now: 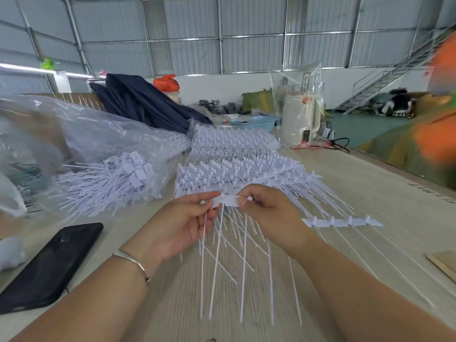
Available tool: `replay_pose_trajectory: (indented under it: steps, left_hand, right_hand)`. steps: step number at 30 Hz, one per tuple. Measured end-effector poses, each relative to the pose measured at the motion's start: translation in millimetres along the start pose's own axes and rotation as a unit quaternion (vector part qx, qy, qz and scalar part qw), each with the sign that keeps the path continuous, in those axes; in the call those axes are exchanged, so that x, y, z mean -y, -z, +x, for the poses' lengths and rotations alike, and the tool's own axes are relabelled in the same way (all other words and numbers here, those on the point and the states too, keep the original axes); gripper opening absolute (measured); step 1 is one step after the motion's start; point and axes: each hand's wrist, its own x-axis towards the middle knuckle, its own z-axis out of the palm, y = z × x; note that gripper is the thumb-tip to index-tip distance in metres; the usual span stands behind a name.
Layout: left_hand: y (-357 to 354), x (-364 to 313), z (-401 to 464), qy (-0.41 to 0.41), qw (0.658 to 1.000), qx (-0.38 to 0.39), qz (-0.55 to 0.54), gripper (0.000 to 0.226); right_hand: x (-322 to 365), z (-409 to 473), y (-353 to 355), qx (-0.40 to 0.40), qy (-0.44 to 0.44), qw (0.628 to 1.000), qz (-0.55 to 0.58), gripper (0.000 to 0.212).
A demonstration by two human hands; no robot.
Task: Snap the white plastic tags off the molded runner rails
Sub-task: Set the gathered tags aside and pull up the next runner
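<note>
I hold a short strip of white plastic tags (228, 201) between both hands above the table, its long thin tails hanging down toward me. My left hand (182, 225) pinches the strip's left end and one tail. My right hand (266, 213) pinches the right end. Behind my hands lies a stack of molded tag rails (237, 174), with a second stack (234, 140) farther back. Another strip of joined tags (343, 222) lies flat to the right. A clear bag at the left holds loose single tags (116, 178).
A black phone (49, 265) lies near my left forearm. Clear plastic bags (61, 134) pile up at the left, dark cloth (145, 102) behind them. A white appliance in plastic (298, 119) and a blue basket (254, 123) stand at the back. A person in orange (434, 119) is at the right edge.
</note>
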Motion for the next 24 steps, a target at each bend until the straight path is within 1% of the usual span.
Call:
replay_pose_trajectory:
  steps: [3,5,8,9,10,12,13,17,20,22,24]
  left_hand:
    - [1.3,-2.4,-0.4,0.013,0.999,0.03,-0.041,0.028]
    - [3.1,-4.5,-1.6,0.015,0.996,0.052,-0.076,0.025]
    - [3.1,-6.0,-4.5,0.018,0.99,0.095,-0.099,0.018]
    - [2.1,-6.1,-5.3,0.018,0.989,0.111,-0.1,0.019]
    - [0.9,-5.8,-6.2,0.019,0.987,0.125,-0.101,0.027]
    - [-1.5,-4.5,-7.6,0.032,0.985,0.14,-0.1,0.042]
    - [-3.0,-3.4,-8.2,0.041,0.984,0.145,-0.097,0.046]
    - [-10.3,1.4,-10.3,0.092,0.976,0.18,-0.075,0.039]
    - [-13.3,1.4,-10.4,0.069,0.984,0.158,-0.032,0.042]
    - [-14.3,0.4,-9.5,0.05,0.988,0.138,-0.041,0.044]
    - [-13.3,-2.2,-8.0,0.025,0.993,0.097,-0.058,0.036]
  right_hand:
    - [1.6,0.5,2.7,0.004,0.033,0.999,-0.014,0.013]
    - [2.3,0.2,3.7,0.006,0.046,0.998,-0.046,0.014]
    - [1.6,-0.9,4.5,-0.003,0.046,0.997,-0.061,0.026]
    - [1.4,-1.2,4.8,-0.005,0.041,0.998,-0.052,0.031]
    - [1.3,-1.6,4.8,-0.001,0.038,0.999,-0.032,0.033]
    - [2.0,-3.0,4.2,0.018,0.041,0.999,0.018,0.033]
    - [3.0,-3.8,3.6,0.029,0.045,0.998,0.037,0.031]
    - [4.8,-5.9,-0.9,0.074,0.048,0.991,0.101,0.027]
    - [6.3,-5.2,-1.0,0.07,0.04,0.991,0.109,0.024]
    - [5.5,-3.6,-1.3,0.063,0.034,0.992,0.102,0.023]
    - [2.8,-1.8,-0.8,0.031,0.026,0.995,0.097,0.027]
